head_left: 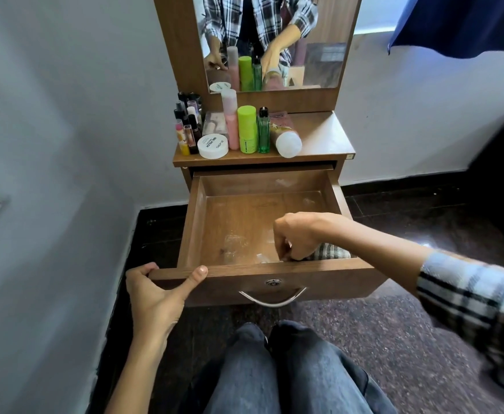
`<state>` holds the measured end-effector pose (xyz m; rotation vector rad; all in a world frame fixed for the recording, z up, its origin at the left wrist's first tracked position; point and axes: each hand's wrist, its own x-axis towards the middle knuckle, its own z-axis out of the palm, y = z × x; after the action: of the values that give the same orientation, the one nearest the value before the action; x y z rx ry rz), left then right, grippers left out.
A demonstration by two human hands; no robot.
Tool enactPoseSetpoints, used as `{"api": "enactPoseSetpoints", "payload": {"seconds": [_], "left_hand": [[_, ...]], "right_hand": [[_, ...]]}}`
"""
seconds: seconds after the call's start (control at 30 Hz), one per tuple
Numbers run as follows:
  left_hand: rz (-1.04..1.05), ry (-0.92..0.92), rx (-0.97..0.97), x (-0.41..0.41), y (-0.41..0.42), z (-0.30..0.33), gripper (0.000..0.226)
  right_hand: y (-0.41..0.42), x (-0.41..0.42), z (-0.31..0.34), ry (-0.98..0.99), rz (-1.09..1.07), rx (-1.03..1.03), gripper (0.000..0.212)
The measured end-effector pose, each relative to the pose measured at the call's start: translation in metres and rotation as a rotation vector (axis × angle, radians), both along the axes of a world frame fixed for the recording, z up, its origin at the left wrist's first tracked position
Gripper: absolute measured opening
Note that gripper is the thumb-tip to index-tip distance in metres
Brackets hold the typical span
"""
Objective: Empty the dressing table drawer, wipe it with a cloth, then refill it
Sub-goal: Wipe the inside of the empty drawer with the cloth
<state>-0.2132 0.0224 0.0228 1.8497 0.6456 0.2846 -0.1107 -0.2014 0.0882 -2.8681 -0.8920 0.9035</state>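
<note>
At lower left of frame, left hand: the left hand (158,297) grasps the front left corner of the drawer (262,282), fingers curled round the corner, thumb lying along the top edge of the front panel.
Upper centre-left, table top: small bottles (186,127) stand crowded at the left end; a round white tub (212,147) sits just in front of them; a pink bottle (230,119), a green canister (247,130) and a green glass bottle (263,131) stand side by side.
Upper centre, table top: a white-capped bottle (285,138) lies tilted toward the front edge.
Top centre: the mirror (274,43) reflects the bottles and a checked shirt.
Centre, drawer: pulled out below the table top; bare wood floor with pale smudges.
Centre-right, right hand: the right hand (297,237) is clenched on a checked cloth (331,252), which lies in the drawer's front right corner.
Lower centre: handle (272,297) and lock (273,282) on the front panel.
</note>
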Motion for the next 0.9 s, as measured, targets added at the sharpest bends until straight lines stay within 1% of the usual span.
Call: {"api": "enactPoseSetpoints", "payload": {"seconds": [0.03,0.13,0.17,0.23,0.3,0.4,0.5,0.6,0.67,0.77,0.83,0.9], "left_hand": [[-0.002,0.006,0.002,0.000,0.000,0.001,0.083],[-0.015,0.021,0.005,0.001,0.000,0.002,0.081],[-0.021,0.025,0.006,0.002,0.000,0.003,0.081],[-0.024,0.031,0.008,0.002,0.001,0.002,0.081],[-0.022,0.029,0.013,0.002,0.002,0.002,0.081],[-0.017,0.021,0.010,0.002,-0.001,0.002,0.083],[-0.008,0.012,0.041,0.000,-0.002,0.005,0.087],[-0.010,0.022,0.034,-0.002,-0.002,0.008,0.089],[-0.012,0.014,0.037,-0.004,-0.003,0.009,0.088],[-0.022,0.011,0.054,-0.004,-0.004,0.010,0.089],[-0.037,0.031,0.065,-0.003,-0.004,0.011,0.090],[-0.044,0.037,0.070,-0.002,-0.002,0.012,0.090]], "right_hand": [[-0.007,-0.002,0.002,0.011,-0.011,-0.013,0.023],[-0.036,-0.009,0.011,0.013,-0.013,-0.192,0.028],[-0.042,-0.011,0.013,0.016,-0.026,-0.221,0.030],[-0.044,-0.014,0.014,0.000,-0.049,-0.238,0.030],[-0.037,-0.017,0.010,-0.079,-0.059,-0.251,0.027],[-0.038,-0.015,-0.002,-0.159,-0.124,-0.174,0.026],[-0.041,-0.010,-0.008,-0.141,-0.214,-0.071,0.025],[-0.028,-0.015,-0.008,-0.154,-0.237,0.019,0.022],[-0.023,-0.018,-0.009,-0.183,-0.224,0.039,0.022],[-0.037,-0.019,-0.004,-0.208,-0.244,-0.008,0.017],[-0.054,-0.020,0.002,-0.177,-0.305,-0.021,0.013],[-0.063,-0.019,0.002,-0.144,-0.343,0.015,0.014]]}}
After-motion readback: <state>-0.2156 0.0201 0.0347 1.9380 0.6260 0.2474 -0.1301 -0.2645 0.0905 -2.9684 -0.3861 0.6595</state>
